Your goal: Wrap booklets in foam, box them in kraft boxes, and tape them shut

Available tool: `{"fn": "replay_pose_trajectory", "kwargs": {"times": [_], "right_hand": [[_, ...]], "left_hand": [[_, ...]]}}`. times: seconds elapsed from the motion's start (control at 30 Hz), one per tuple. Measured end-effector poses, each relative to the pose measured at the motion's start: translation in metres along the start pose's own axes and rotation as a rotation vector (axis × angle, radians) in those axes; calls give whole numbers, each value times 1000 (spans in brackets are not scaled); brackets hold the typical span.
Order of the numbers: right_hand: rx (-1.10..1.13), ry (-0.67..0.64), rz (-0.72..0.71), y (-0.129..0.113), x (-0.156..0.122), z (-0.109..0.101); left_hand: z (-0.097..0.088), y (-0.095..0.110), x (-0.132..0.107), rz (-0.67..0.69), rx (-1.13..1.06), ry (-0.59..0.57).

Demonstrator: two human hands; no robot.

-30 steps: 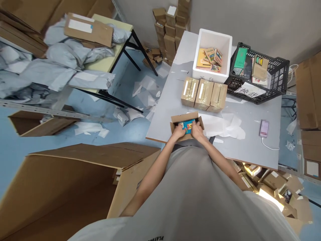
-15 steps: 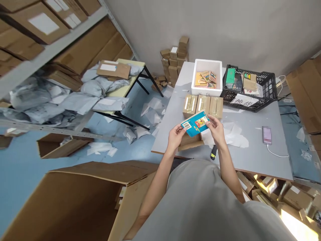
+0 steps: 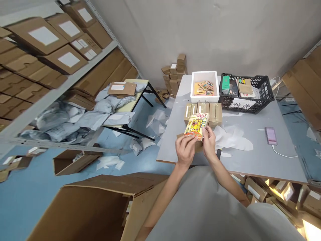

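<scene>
Both my hands hold a small colourful booklet (image 3: 196, 126) up over the near edge of the grey table (image 3: 250, 157). My left hand (image 3: 185, 152) grips its lower edge from below. My right hand (image 3: 208, 142) pinches its right side. The booklet shows a yellow and orange cover toward me. Just under it an open brown cardboard box (image 3: 198, 146) sits on the table, mostly hidden by my hands. Three taped brown boxes (image 3: 203, 111) stand in a row behind it.
A white foam box (image 3: 204, 85) of booklets and a black crate (image 3: 247, 92) stand at the table's far side. White paper (image 3: 233, 139) and a phone (image 3: 271, 135) on a cable lie to the right. Large cartons sit below left; shelving lines the left.
I lifted the booklet out of the open box and turned it over, from its blue back with a barcode to its yellow front. The view tilted upward.
</scene>
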State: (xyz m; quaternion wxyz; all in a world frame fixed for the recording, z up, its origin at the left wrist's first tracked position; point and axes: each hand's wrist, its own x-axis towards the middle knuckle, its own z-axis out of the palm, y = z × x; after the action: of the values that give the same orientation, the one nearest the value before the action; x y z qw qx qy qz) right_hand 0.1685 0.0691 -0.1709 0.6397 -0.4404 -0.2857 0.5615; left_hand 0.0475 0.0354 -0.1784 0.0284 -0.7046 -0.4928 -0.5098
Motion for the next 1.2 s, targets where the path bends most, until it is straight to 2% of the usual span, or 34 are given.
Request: {"fn": "replay_pose_trajectory", "kwargs": {"times": [0.03,0.1,0.17,0.23,0.33,0.4,0.47,0.67,0.83,0.9,1.03,1.13,1.2], "right_hand": [[-12,19,0,-2,0,0],[-33,46,15,-6,5,-3],[-34,54,23,-9,10,-9],[-37,48,8,-11,12,-13],[-71,14,-30,-14,12,-15],[-94,-19,-46,-15,10,-15],[-120,-47,-62,-14,8,-15],[-235,-65,-137,-7,11,-16],[-467,37,-415,-13,2,-9],[-566,-6,-486,-16,-6,-3],[-579,-144,-392,-9,-20,8],[-475,-102,-267,-3,-21,9],[-398,-50,-215,-3,-17,6]], "left_hand": [[0,1,-3,12,-10,-33],[-1,1,-5,-90,-84,-85],[-5,-2,-2,-325,-250,-77],[-10,-8,5,-615,-521,-56],[-15,-11,16,-958,-902,-119],[-14,-9,22,-1077,-983,-149],[-12,-5,24,-1118,-991,-133],[-7,-3,20,-1096,-985,-81],[-9,-9,17,-1039,-825,66],[-11,-6,16,-945,-690,115],[-14,8,12,-614,-426,80],[-16,16,10,-375,-350,-28],[-18,14,11,-357,-328,-67]]}}
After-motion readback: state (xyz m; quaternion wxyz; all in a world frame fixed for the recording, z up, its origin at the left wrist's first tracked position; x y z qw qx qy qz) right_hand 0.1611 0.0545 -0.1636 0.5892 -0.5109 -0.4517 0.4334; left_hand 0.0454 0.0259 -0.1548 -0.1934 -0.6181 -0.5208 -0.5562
